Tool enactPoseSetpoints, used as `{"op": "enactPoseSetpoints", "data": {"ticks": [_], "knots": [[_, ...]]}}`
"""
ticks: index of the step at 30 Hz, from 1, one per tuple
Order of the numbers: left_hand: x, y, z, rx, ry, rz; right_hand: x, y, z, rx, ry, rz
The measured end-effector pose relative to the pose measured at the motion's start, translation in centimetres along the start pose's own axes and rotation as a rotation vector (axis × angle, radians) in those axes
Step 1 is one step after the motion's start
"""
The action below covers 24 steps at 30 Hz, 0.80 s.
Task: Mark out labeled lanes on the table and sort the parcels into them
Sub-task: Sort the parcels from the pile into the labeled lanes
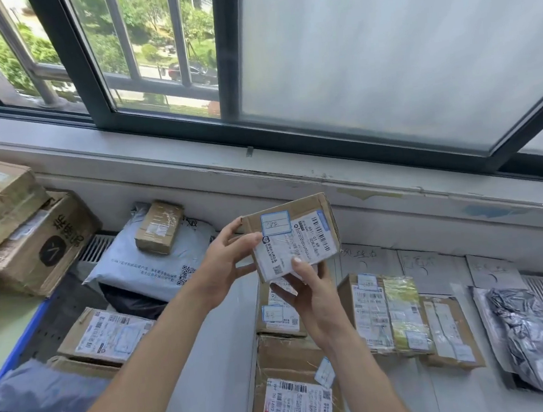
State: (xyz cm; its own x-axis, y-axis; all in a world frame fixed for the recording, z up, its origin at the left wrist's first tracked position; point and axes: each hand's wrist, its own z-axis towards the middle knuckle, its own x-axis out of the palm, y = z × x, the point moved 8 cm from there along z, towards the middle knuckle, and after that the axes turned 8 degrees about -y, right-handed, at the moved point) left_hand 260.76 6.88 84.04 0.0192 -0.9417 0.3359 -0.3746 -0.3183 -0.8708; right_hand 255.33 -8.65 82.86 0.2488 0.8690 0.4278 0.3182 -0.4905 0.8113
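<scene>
Item: small cardboard parcel (294, 236), centre of the frame, lifted off the counter (211, 359) and tilted with its face to the camera. The face carries a white shipping label (303, 247) and a blue-bordered sticker (275, 223) with handwriting too faint to read.

Left hand (225, 259): grasps the parcel's left edge, thumb in front, fingers behind.
Right hand (314, 297): grasps the lower edge from beneath, thumb pressed on the label.

Lane labels: three handwritten paper sheets (428, 264) lie side by side along the counter's far edge, right of centre.

Sorted stock, lower centre to lower right:
- flat box (280, 320), directly below the hands, partly hidden
- large carton (292, 384), just below it, at the bottom edge
- labelled box (368, 312), touching a box with yellow tape (404, 312)
- brown box (448, 331), just beside these
- crinkled silver-grey bag (531, 334), far right

Other stock, left side:
- grey mailer bag (150, 262) with a small taped box (158, 227) on top
- labelled box (107, 335), lower left
- stacked cartons (30, 246), middle left

Background: sliding window (381, 48), upper frame.
</scene>
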Motion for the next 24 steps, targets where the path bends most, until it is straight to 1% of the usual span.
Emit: {"op": "enactPoseSetpoints", "data": {"ticks": [5, 8, 10, 13, 20, 24], "knots": [[-1.2, -0.7, 0.7, -0.001, 0.009, 0.063, -3.1, 1.4, 0.5, -0.076, -0.219, -0.113], [-1.5, -0.9, 1.1, -0.009, -0.019, 0.084, -3.8, 2.8, 0.6, -0.169, -0.211, -0.276], [-1.8, -0.7, 1.1, -0.016, -0.071, 0.058, -3.5, 3.0, 0.5, -0.197, -0.194, -0.331], [-2.2, 0.2, 1.2, -0.036, -0.128, 0.006, -3.5, 2.6, 0.2, -0.202, -0.214, -0.331], [-2.4, 1.6, 1.9, -0.046, -0.151, 0.007, -4.6, 1.4, 0.1, -0.173, -0.263, -0.312], [-2.0, 1.9, 2.4, -0.036, -0.176, 0.014, -5.2, 1.7, 0.1, -0.178, -0.28, -0.354]]}}
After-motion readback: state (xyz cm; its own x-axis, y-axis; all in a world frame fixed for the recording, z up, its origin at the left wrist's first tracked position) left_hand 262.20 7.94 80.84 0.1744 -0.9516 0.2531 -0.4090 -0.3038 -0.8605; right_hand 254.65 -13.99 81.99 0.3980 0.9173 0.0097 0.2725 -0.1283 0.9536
